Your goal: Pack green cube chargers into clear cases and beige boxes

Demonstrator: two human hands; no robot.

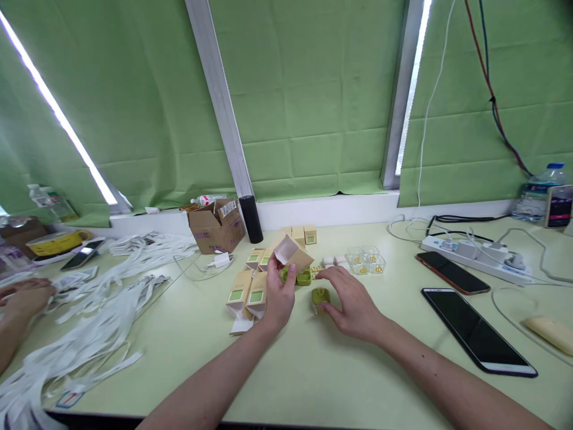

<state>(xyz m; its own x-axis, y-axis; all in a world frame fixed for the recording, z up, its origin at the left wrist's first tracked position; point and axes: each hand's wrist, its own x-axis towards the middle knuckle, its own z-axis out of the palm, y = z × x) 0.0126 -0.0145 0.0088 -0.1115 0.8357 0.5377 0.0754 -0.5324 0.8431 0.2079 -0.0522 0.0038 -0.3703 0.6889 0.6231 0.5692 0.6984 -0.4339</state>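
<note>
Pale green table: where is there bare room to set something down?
Bare: between the forearms; between the right hand and the white-framed black phone. Crowded: left, under white fabric strips, and around the left hand, beside tan cardboard boxes.

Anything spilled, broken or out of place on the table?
Nothing looks spilled or broken. The untidy spot is on the left: white strips lie in a loose tangle reaching the front edge of the table. The small box is tilted, but the left hand holds it.

Containers [367, 261] R of boxes [240, 289] on tbl [313, 382]; carton [212, 234] L-behind, beside cylinder [251, 220]; pwr strip [477, 261] behind phones [478, 331].
</note>
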